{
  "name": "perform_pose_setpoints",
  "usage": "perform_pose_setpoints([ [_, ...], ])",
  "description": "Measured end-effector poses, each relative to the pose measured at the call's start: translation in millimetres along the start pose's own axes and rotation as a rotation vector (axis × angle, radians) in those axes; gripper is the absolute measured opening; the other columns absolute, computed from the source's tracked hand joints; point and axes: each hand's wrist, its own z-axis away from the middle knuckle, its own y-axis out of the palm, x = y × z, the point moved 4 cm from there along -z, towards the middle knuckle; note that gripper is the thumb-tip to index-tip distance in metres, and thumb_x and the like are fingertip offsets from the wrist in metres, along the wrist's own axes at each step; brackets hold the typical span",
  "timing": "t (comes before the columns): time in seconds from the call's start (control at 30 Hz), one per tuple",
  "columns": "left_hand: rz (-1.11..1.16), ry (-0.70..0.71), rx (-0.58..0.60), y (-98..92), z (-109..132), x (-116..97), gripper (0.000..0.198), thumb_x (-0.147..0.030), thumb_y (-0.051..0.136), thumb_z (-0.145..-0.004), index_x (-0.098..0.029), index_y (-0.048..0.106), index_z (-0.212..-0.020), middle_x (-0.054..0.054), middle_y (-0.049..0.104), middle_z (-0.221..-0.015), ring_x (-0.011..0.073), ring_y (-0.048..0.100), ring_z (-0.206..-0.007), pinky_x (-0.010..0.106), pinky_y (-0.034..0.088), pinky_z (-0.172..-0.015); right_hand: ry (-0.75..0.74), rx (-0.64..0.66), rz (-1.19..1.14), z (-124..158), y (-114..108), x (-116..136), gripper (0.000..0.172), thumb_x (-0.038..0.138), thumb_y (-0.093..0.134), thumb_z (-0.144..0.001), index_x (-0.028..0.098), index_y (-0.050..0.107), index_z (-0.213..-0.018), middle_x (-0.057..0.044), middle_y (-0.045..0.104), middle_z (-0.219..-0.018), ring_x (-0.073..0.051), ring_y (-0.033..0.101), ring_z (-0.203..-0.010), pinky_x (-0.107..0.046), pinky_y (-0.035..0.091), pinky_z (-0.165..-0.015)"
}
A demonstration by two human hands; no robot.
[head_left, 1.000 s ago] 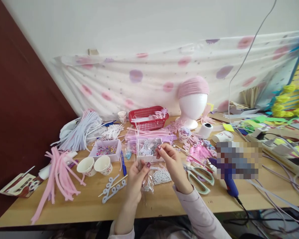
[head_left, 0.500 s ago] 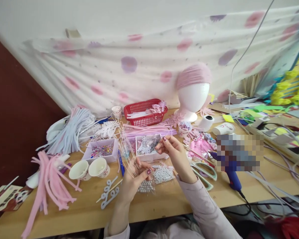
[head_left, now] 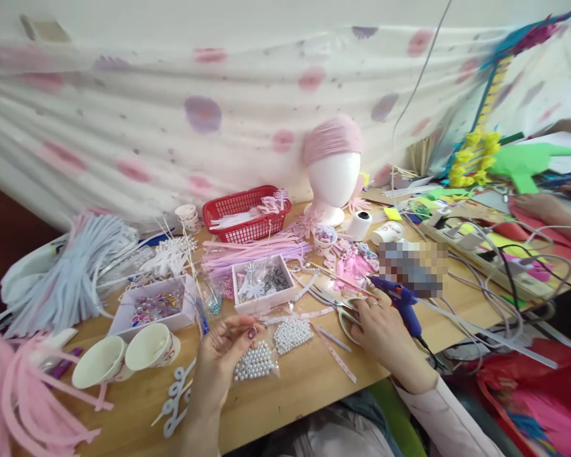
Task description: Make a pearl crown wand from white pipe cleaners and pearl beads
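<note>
My left hand point(head_left: 226, 349) is raised above the table's front, with thumb and fingers pinched on several thin wires point(head_left: 196, 279). These fan upward past the boxes, and their lower ends are hidden by the hand. On the right, my right hand point(head_left: 385, 333) lies over the pale-green handles of the scissors point(head_left: 345, 320), fingers curled at the loops and partly hidden. The scissor blades point left and away. Beneath and beside my left hand are clear bags of silvery pearl beads point(head_left: 292, 336). A white box of beads and charms point(head_left: 261, 304) sits just behind them.
A blue glue gun point(head_left: 402, 298) lies beside my right hand. White cups point(head_left: 152, 346), a lilac bead box point(head_left: 124, 317) and pink fuzzy stems point(head_left: 33, 400) occupy the left. Behind stand a red basket point(head_left: 247, 235) and a foam head point(head_left: 333, 181). Another person's hand point(head_left: 547, 208) is far right.
My right hand has left the wires and moved right and down onto the scissors. My left hand still pinches the wires. The view has turned to the right.
</note>
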Motion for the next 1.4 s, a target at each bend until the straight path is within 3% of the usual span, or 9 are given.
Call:
perform_pose_setpoints([
  [0.17,0.03,0.01,-0.061,-22.7,-0.2,-5.8,0.025,-0.026,0.091,-0.057,-0.019,0.077,-0.076,0.002,0.077,-0.081,0.0116,0.067,-0.068,0.019,0.054,-0.064,-0.026,0.036,-0.073,1.4,-22.7,-9.1,0.005,0.016,0.055,-0.075,0.02,0.052,-0.075,-0.009,0.064,-0.073,-0.026,0.064,-0.07,-0.034,0.044,-0.064],
  [0.3,0.056,0.038,-0.129,-34.8,-3.6,-10.3,0.028,-0.025,0.093,-0.052,-0.018,0.076,-0.074,-0.001,0.073,-0.07,0.0081,0.062,-0.056,0.017,0.053,-0.058,0.067,0.079,-0.448,22.6,-46.7,-21.3,0.009,0.029,0.055,-0.083,0.023,0.049,-0.082,-0.002,0.061,-0.072,-0.02,0.06,-0.064,-0.029,0.044,-0.058],
  [0.4,0.024,0.027,-0.137,-23.7,-4.1,-11.2,0.031,-0.024,0.092,-0.05,-0.016,0.071,-0.07,-0.002,0.07,-0.062,0.0094,0.062,-0.052,0.018,0.052,-0.054,0.092,0.163,-0.9,37.3,-52.0,-6.1,0.021,0.041,0.059,-0.084,0.023,0.049,-0.084,0.0,0.057,-0.073,-0.017,0.056,-0.063,-0.027,0.046,-0.057],
  [0.47,-0.024,0.02,-0.106,-9.9,-3.1,-12.0,0.032,-0.021,0.091,-0.051,-0.016,0.063,-0.067,-0.003,0.069,-0.061,0.0098,0.062,-0.05,0.02,0.052,-0.053,0.025,0.243,-1.201,43.9,-51.4,16.4,0.029,0.05,0.06,-0.085,0.022,0.049,-0.088,-0.001,0.058,-0.079,-0.017,0.057,-0.07,-0.028,0.05,-0.064],
  [0.53,-0.094,0.017,-0.065,3.5,-1.6,-13.5,0.036,-0.019,0.088,-0.053,-0.018,0.054,-0.064,-0.003,0.07,-0.06,0.0102,0.062,-0.049,0.021,0.052,-0.055,-0.088,0.334,-1.338,47.1,-51.5,41.2,0.034,0.055,0.054,-0.088,0.022,0.049,-0.092,-0.004,0.06,-0.088,-0.018,0.059,-0.078,-0.032,0.052,-0.074],
  [0.63,-0.261,0.012,0.003,17.7,0.2,-16.6,0.035,-0.018,0.082,-0.059,-0.02,0.047,-0.065,-0.001,0.072,-0.064,0.0121,0.063,-0.053,0.023,0.051,-0.058,-0.203,0.427,-1.307,43.5,-54.3,68.2,0.034,0.057,0.045,-0.093,0.023,0.047,-0.095,-0.006,0.059,-0.094,-0.02,0.057,-0.087,-0.037,0.049,-0.085],
  [0.8,-0.596,-0.005,0.135,33.0,0.8,-23.3,0.023,-0.022,0.073,-0.063,-0.02,0.05,-0.066,0.001,0.071,-0.064,0.0151,0.061,-0.058,0.026,0.048,-0.059,-0.258,0.496,-1.246,26.4,-57.7,83.8,0.037,0.058,0.044,-0.092,0.021,0.047,-0.094,-0.005,0.054,-0.092,-0.022,0.052,-0.085,-0.041,0.047,-0.085],
  [1.23,-0.844,0.074,0.381,45.9,-9.5,-29.1,0.024,-0.019,0.068,-0.071,-0.022,0.045,-0.067,-0.003,0.066,-0.066,0.0137,0.056,-0.061,0.025,0.04,-0.058,-0.388,0.595,-1.423,22.8,-39.0,71.4,0.042,0.063,0.041,-0.094,0.022,0.046,-0.101,-0.006,0.055,-0.101,-0.02,0.053,-0.091,-0.036,0.046,-0.087],
  [1.4,-0.829,0.049,0.439,48.9,-12.2,-32.9,0.021,-0.016,0.066,-0.069,-0.022,0.046,-0.067,-0.002,0.066,-0.064,0.0166,0.062,-0.065,0.027,0.045,-0.061,-0.297,0.621,-1.435,22.6,-30.3,70.0,0.044,0.066,0.047,-0.09,0.023,0.048,-0.1,-0.005,0.056,-0.099,-0.02,0.055,-0.09,-0.036,0.046,-0.089],
])
